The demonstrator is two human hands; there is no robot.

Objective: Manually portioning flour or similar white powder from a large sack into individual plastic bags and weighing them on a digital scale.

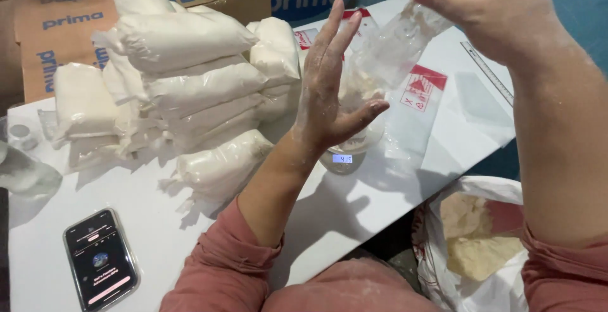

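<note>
Leftmost, a phone [100, 259] is lying beside stacked flour packets [190, 78] on the white table [354, 217]. Centrally, the left hand [326, 90] is spreading flat, fingers wide, against a clear plastic bag [386, 56] over the scale [345, 157]; the right hand [500, 5] is pinching its top.

Both forearms were bare, with dusty-pink sleeves pushed up and bunched near the elbows at the bottom of the frame. White powder clung to the left hand [326, 90] and flecked the right hand [500, 8] and wrist. No rings or watch showed.
</note>
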